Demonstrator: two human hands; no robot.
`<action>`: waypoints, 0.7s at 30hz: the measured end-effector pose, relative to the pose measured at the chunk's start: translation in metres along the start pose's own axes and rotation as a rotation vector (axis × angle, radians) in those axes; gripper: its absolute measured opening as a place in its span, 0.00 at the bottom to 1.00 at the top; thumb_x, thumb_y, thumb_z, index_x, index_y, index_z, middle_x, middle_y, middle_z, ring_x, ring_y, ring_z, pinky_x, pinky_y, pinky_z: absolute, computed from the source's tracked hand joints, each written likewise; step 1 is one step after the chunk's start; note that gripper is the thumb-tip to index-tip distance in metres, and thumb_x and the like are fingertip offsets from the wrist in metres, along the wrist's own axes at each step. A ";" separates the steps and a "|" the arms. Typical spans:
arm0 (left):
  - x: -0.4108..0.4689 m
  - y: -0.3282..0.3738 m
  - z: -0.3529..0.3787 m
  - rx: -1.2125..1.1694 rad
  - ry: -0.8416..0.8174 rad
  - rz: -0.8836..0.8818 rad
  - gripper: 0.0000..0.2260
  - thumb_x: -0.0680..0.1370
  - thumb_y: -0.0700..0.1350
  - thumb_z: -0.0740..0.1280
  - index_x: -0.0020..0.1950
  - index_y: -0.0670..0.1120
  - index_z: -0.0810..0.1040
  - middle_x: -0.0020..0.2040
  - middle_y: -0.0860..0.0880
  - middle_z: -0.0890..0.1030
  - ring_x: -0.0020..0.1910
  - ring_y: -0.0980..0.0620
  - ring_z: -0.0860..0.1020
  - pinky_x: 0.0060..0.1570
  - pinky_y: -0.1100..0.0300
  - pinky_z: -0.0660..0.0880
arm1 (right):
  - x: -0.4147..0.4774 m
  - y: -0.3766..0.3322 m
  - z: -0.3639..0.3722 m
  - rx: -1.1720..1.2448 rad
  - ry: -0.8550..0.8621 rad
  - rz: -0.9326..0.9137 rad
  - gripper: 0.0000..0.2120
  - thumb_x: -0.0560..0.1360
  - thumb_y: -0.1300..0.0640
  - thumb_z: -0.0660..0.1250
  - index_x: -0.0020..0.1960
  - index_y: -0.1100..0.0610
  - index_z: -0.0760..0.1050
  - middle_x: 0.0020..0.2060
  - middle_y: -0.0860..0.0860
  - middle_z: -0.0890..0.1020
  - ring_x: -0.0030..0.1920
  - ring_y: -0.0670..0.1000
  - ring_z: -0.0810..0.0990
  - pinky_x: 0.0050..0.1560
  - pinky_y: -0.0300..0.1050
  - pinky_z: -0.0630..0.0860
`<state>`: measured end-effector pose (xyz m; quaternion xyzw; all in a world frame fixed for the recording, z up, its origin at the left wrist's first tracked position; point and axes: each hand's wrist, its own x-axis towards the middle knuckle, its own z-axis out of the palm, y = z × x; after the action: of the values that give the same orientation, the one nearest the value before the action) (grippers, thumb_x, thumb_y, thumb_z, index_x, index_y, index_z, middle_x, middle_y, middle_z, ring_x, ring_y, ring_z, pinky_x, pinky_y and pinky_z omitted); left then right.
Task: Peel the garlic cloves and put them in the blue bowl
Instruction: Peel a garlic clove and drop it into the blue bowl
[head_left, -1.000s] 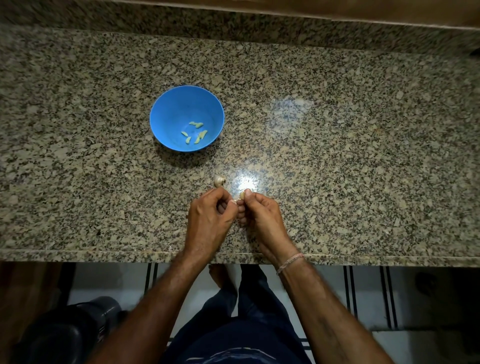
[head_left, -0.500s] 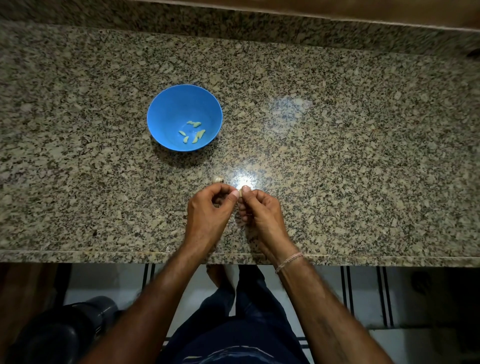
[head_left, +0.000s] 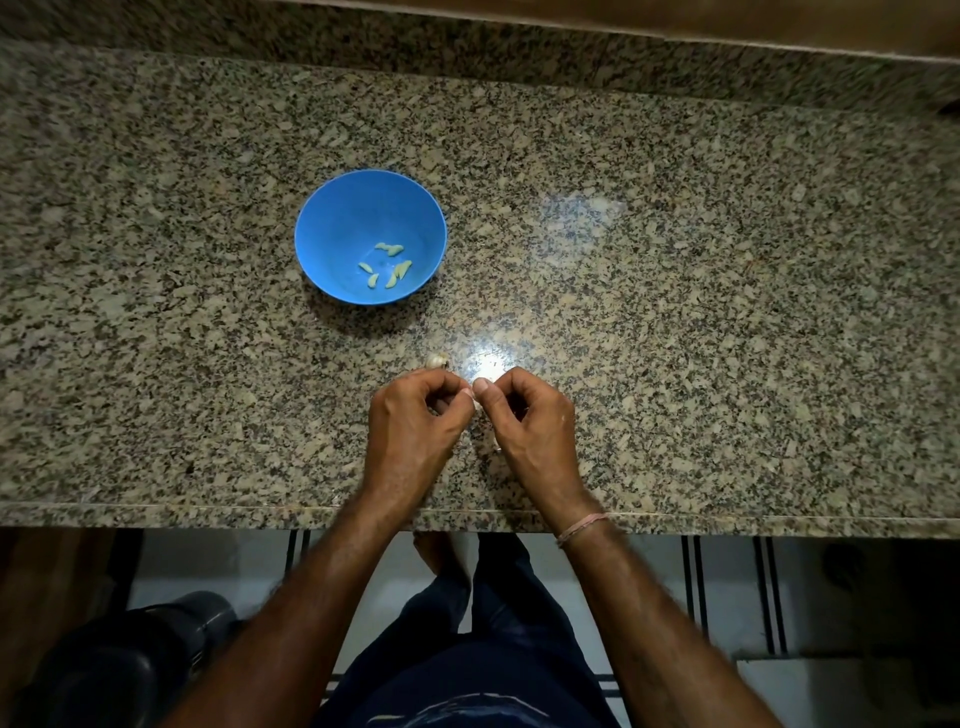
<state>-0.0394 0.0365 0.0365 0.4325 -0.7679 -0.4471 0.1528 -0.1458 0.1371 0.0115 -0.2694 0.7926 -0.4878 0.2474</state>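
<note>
A speckled granite countertop (head_left: 727, 312) fills the upper two thirds of the frame, its front edge running across the lower part. A blue bowl (head_left: 332, 218) stands on it left of centre. Below and right of the bowl lies a small pale garlic piece (head_left: 436, 359), beside a bright glare spot.

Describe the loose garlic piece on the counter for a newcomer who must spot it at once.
Find the blue bowl on the granite counter. Come toward the person: just beyond the left hand lies a small whitish garlic piece. Unlike the yellowish cloves in the bowl, it sits alone on bare stone, beside the glare.
</note>
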 end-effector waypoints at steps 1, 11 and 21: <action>0.000 -0.001 0.000 -0.001 -0.002 0.001 0.05 0.79 0.48 0.73 0.45 0.48 0.85 0.39 0.56 0.82 0.38 0.58 0.80 0.37 0.69 0.76 | 0.000 0.000 0.000 -0.020 0.001 -0.018 0.15 0.82 0.48 0.71 0.39 0.53 0.75 0.30 0.47 0.75 0.31 0.44 0.72 0.33 0.48 0.73; 0.001 -0.004 -0.004 -0.210 -0.061 -0.115 0.02 0.78 0.46 0.75 0.47 0.48 0.87 0.39 0.54 0.86 0.39 0.56 0.84 0.40 0.66 0.79 | 0.004 0.002 -0.002 0.106 -0.065 0.071 0.14 0.81 0.48 0.71 0.40 0.54 0.79 0.33 0.49 0.79 0.34 0.45 0.76 0.37 0.44 0.76; 0.000 -0.007 -0.003 -0.185 -0.110 -0.136 0.04 0.77 0.49 0.76 0.48 0.50 0.88 0.41 0.55 0.87 0.41 0.58 0.84 0.43 0.67 0.80 | 0.001 0.006 -0.002 0.097 -0.070 0.117 0.15 0.81 0.46 0.70 0.40 0.52 0.78 0.34 0.51 0.81 0.36 0.48 0.78 0.41 0.52 0.80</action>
<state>-0.0336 0.0330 0.0323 0.4425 -0.6993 -0.5486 0.1189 -0.1495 0.1399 0.0066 -0.2273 0.7733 -0.5006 0.3158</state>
